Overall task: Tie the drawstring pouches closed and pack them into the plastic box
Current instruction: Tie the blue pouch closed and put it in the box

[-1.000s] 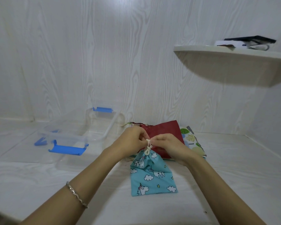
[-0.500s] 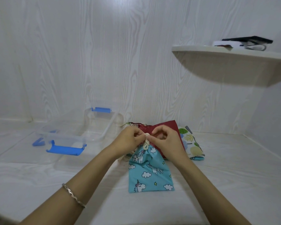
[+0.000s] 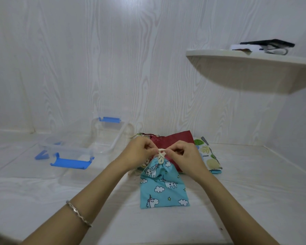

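- Head view, only one camera here. Left hand [image 3: 139, 152] is curled nearly closed, fingertips pinching one end of the cream cord [image 3: 160, 155] at the neck of the unicorn pouch [image 3: 163, 184].
- Right hand [image 3: 184, 157] is the same deal on the other side: fingers bent in tight, thumb and forefinger nipping the cord's other end. The two hands are close together with the knot sitting right between them.
- There's a thin bracelet [image 3: 78, 213] on the left wrist.
- The pouch is gathered shut at the top, with the knotted cord just under the fingertips. Its body lies flat on the white table [image 3: 254, 191] and spreads out toward the camera, between the two forearms.
- Right behind the hands is a red pouch [image 3: 175, 139], and the unicorn pouch's neck overlaps its near edge. A leaf-print pouch [image 3: 208, 156] pokes out beside the right hand, partly under the red one. Some more fabric shows behind the left hand, can't tell what exactly.
- The clear box [image 3: 109, 135] sits to the left near the back wall, open, blue clip on its far end. Its lid [image 3: 69, 152] with blue clips lies further left and closer to the camera, apart from the left hand.
- Bare tabletop in front and off to the right. A shelf [image 3: 254, 68] sticks out from the wall up high on the right, well above the hands.
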`<state>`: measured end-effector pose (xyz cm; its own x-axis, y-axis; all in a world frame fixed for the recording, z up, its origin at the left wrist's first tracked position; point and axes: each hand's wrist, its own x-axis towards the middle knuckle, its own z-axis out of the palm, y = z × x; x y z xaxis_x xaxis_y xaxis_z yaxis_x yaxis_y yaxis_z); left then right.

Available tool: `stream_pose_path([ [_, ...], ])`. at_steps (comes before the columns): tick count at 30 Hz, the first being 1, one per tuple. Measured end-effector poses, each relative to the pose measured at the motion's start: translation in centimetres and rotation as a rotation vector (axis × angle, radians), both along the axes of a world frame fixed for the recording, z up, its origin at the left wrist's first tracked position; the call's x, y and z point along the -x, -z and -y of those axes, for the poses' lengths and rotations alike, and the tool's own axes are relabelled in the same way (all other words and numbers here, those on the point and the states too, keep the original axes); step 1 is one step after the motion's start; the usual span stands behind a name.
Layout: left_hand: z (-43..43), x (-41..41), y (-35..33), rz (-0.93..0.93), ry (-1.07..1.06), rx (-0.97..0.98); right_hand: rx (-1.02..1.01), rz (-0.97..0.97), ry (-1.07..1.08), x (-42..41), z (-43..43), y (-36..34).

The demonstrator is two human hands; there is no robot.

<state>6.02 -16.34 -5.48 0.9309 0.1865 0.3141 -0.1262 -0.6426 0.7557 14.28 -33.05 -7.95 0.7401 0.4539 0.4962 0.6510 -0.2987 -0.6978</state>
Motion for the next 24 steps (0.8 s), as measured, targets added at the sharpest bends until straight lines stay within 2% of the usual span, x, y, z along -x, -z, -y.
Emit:
stream_pose_path([
  [6,-0.7,0.2,0.8,-0.053,-0.072,0.090,0.106,-0.017,0.065,-0.9,1.5,0.5],
  [9,-0.3,0.1,0.6,-0.074,-0.013,0.172,0.087,-0.212,-0.106,-0.5,1.5,0.3],
  [11,0.0,0.1,0.5,-0.093,0.022,0.235,0.176,-0.283,-0.212,0.0,1.1,0.1],
  [13,0.3,0.1,0.4,-0.061,-0.063,0.145,0.253,-0.194,-0.200,0.3,0.5,-0.1],
  [15,0.9,0.5,-0.2,-0.004,-0.220,0.029,0.182,-0.128,-0.130,0.4,-0.1,-1.0],
  [16,1.0,0.8,-0.8,-0.064,-0.237,0.083,0.124,-0.100,-0.095,0.3,-0.4,-1.6],
  [17,1.1,0.9,-1.7,-0.212,-0.179,0.229,0.070,-0.065,-0.071,0.1,-0.6,-2.4],
  [19,1.0,1.0,-3.4,-0.578,0.070,0.627,-0.011,0.018,-0.087,0.2,-1.3,-4.4],
  [20,0.8,0.8,-4.1,-0.669,0.199,0.805,-0.038,0.061,-0.111,0.4,-1.8,-5.4],
  [22,0.2,0.0,-5.4,-0.587,0.341,1.049,-0.078,0.146,-0.149,1.0,-2.9,-7.3],
  [24,-0.6,-0.8,-7.2,-0.386,0.359,1.142,-0.118,0.215,-0.172,1.6,-4.1,-8.7],
])
